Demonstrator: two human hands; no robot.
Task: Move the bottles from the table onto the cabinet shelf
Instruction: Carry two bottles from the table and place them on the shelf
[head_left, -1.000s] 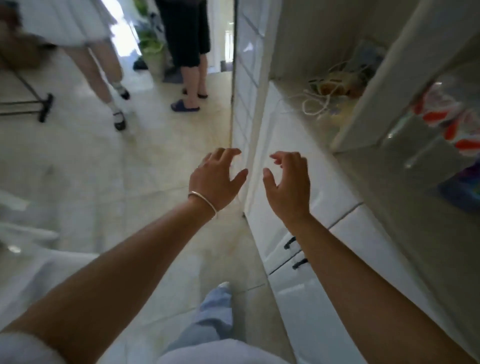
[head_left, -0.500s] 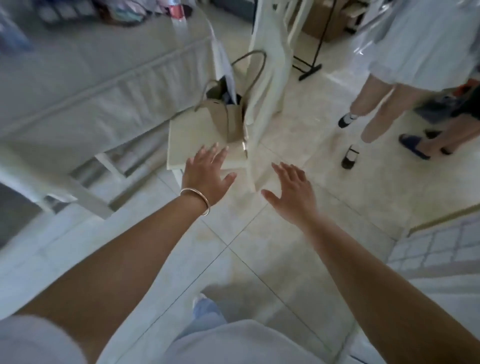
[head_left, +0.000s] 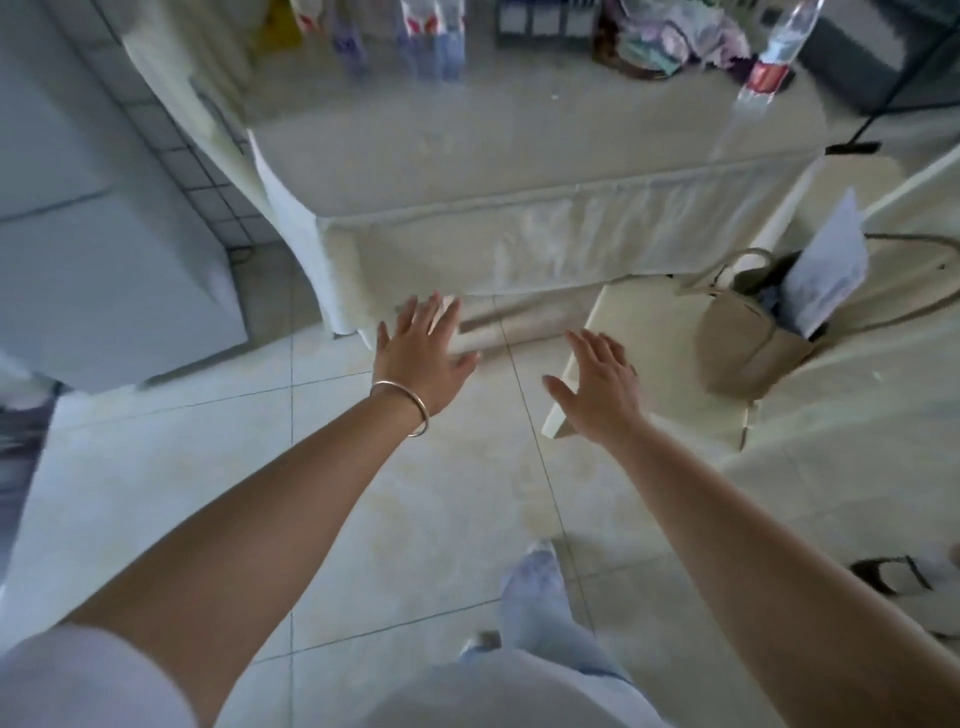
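Ahead stands a table under a cream cloth (head_left: 519, 156). A clear water bottle with a red label (head_left: 769, 67) stands at its far right. Several bottles with red and purple labels (head_left: 426, 31) cluster blurred at its far left. My left hand (head_left: 423, 356), a thin bangle on its wrist, and my right hand (head_left: 597, 387) reach forward over the tiled floor, short of the table's front edge. Both hands are empty with fingers spread. The cabinet shelf is out of view.
A cream chair (head_left: 649, 364) carrying a tan handbag (head_left: 748, 343) with papers stands right of my right hand. A white appliance (head_left: 104, 260) stands at the left. Crumpled cloth (head_left: 675, 36) and a dark rack (head_left: 540, 21) lie on the table's far side.
My view has swung away from the cabinet, past the chair and two standing people, onto the table. Both hands stayed empty and stretched forward, fingers spreading wider.
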